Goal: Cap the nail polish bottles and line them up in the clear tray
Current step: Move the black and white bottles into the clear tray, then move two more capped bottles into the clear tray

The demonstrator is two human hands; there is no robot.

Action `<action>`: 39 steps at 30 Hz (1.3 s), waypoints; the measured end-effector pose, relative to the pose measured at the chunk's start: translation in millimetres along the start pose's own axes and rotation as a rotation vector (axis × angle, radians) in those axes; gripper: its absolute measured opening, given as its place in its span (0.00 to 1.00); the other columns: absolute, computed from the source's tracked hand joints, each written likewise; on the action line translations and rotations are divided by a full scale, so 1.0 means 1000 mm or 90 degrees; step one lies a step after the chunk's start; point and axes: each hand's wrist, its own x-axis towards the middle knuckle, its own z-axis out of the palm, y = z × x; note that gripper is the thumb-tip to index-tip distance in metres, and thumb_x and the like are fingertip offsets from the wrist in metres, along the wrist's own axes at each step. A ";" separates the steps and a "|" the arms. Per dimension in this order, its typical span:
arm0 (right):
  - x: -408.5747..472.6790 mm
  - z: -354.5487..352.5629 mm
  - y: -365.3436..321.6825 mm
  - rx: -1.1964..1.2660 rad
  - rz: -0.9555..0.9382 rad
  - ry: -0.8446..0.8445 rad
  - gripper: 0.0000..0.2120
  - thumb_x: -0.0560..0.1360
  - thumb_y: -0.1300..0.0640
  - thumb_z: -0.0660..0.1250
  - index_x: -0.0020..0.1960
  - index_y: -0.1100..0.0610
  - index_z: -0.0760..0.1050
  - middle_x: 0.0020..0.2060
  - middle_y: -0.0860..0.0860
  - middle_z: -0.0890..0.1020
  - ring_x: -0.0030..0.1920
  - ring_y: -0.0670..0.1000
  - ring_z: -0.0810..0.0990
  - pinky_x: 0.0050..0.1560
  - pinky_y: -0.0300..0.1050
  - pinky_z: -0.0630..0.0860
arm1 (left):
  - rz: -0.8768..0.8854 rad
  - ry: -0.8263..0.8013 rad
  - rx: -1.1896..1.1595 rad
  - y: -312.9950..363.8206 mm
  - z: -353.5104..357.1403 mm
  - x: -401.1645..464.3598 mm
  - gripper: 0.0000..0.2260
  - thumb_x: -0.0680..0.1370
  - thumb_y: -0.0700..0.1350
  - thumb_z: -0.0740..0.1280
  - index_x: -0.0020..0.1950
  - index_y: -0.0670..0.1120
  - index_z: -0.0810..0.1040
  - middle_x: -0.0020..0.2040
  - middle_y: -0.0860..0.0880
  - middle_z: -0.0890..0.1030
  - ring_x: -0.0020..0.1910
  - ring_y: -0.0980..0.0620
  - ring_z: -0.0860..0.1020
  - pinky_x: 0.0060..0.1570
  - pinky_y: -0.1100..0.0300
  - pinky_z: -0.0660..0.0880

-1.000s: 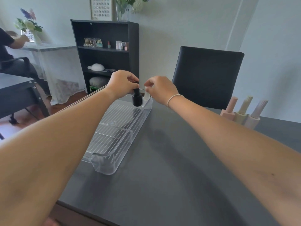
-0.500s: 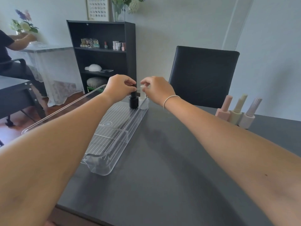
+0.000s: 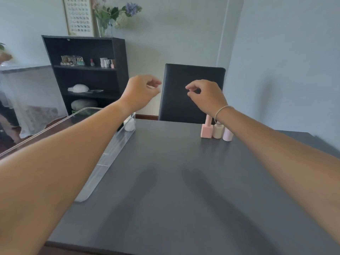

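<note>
The counter (image 3: 165, 181) looks matt dark grey and smooth. The tray (image 3: 110, 155) is clear glossy plastic. The chair (image 3: 191, 92) back looks like smooth black leather.

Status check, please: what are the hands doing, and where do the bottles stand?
Left hand and right hand raised, loosely curled, holding nothing. White bottle in clear tray. Three pastel bottles wait on table. Path clear.

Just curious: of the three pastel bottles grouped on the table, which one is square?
The pink bottle, leftmost of the three; the beige bottle and lilac bottle beside it look rounded.
</note>
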 end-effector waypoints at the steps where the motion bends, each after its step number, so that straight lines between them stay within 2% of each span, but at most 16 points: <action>1: -0.005 -0.011 0.010 -0.009 0.014 0.010 0.11 0.76 0.58 0.62 0.57 0.55 0.77 0.55 0.52 0.81 0.55 0.51 0.78 0.56 0.42 0.72 | 0.008 -0.013 -0.011 0.010 0.010 0.000 0.10 0.76 0.43 0.65 0.56 0.47 0.78 0.48 0.52 0.79 0.44 0.57 0.76 0.42 0.72 0.68; 10: -0.045 -0.070 0.085 -0.051 0.107 0.019 0.13 0.74 0.58 0.63 0.58 0.54 0.76 0.58 0.52 0.79 0.58 0.52 0.75 0.56 0.42 0.69 | 0.056 -0.129 -0.029 0.067 0.092 -0.002 0.11 0.75 0.43 0.65 0.57 0.48 0.78 0.50 0.54 0.77 0.42 0.64 0.74 0.38 0.78 0.66; 15: -0.056 -0.066 0.102 -0.031 0.132 -0.008 0.14 0.74 0.55 0.64 0.59 0.53 0.75 0.58 0.51 0.78 0.58 0.52 0.75 0.57 0.43 0.69 | 0.069 -0.179 -0.005 0.080 0.113 0.003 0.12 0.75 0.44 0.66 0.58 0.50 0.77 0.55 0.50 0.78 0.44 0.60 0.75 0.43 0.72 0.67; 19: -0.057 -0.056 0.096 0.013 0.132 -0.008 0.12 0.75 0.53 0.63 0.58 0.53 0.75 0.55 0.51 0.79 0.51 0.51 0.77 0.53 0.45 0.72 | 0.069 -0.205 0.004 0.079 0.116 0.005 0.13 0.75 0.45 0.67 0.59 0.50 0.76 0.57 0.49 0.77 0.48 0.54 0.74 0.49 0.64 0.68; 24: -0.058 -0.043 0.124 0.039 0.140 0.012 0.07 0.75 0.53 0.62 0.52 0.52 0.75 0.46 0.50 0.81 0.43 0.49 0.76 0.44 0.42 0.70 | 0.043 -0.253 0.008 0.084 0.150 0.011 0.10 0.75 0.44 0.66 0.56 0.50 0.78 0.52 0.51 0.78 0.47 0.55 0.75 0.45 0.67 0.69; 26: -0.058 -0.045 0.122 0.059 0.134 0.030 0.06 0.75 0.53 0.63 0.49 0.52 0.75 0.42 0.48 0.81 0.40 0.48 0.76 0.41 0.41 0.69 | 0.043 -0.246 -0.014 0.087 0.152 0.011 0.09 0.74 0.42 0.65 0.54 0.49 0.79 0.48 0.51 0.78 0.46 0.55 0.76 0.41 0.69 0.69; 30: -0.058 -0.045 0.121 0.073 0.120 0.053 0.04 0.74 0.53 0.64 0.48 0.52 0.75 0.39 0.47 0.79 0.36 0.42 0.76 0.36 0.34 0.69 | 0.047 -0.212 -0.027 0.087 0.155 0.010 0.07 0.74 0.41 0.66 0.50 0.48 0.80 0.45 0.51 0.79 0.44 0.55 0.76 0.42 0.69 0.68; 31: -0.059 -0.044 0.121 0.075 0.119 0.058 0.04 0.74 0.53 0.64 0.48 0.52 0.76 0.39 0.47 0.80 0.36 0.43 0.76 0.37 0.34 0.70 | 0.047 -0.204 -0.032 0.087 0.156 0.010 0.07 0.74 0.41 0.66 0.49 0.48 0.80 0.45 0.51 0.79 0.44 0.55 0.76 0.43 0.68 0.68; 35: -0.059 -0.047 0.120 0.083 0.131 0.063 0.05 0.74 0.55 0.64 0.48 0.54 0.77 0.39 0.48 0.79 0.41 0.50 0.79 0.46 0.46 0.77 | 0.049 -0.188 -0.054 0.089 0.154 0.010 0.07 0.73 0.41 0.67 0.50 0.47 0.81 0.45 0.51 0.79 0.45 0.56 0.76 0.46 0.67 0.68; 37: -0.059 -0.051 0.118 0.076 0.130 0.074 0.05 0.74 0.55 0.64 0.47 0.53 0.77 0.39 0.47 0.79 0.43 0.50 0.79 0.47 0.45 0.76 | 0.058 -0.174 -0.060 0.091 0.149 0.011 0.07 0.74 0.41 0.67 0.51 0.47 0.81 0.46 0.51 0.80 0.46 0.56 0.76 0.45 0.70 0.68; 39: -0.057 -0.058 0.115 0.074 0.130 0.087 0.03 0.73 0.54 0.64 0.46 0.51 0.76 0.39 0.46 0.79 0.44 0.50 0.79 0.42 0.39 0.74 | 0.071 -0.151 -0.066 0.095 0.139 0.013 0.08 0.74 0.42 0.67 0.51 0.47 0.81 0.46 0.52 0.80 0.46 0.57 0.76 0.42 0.73 0.68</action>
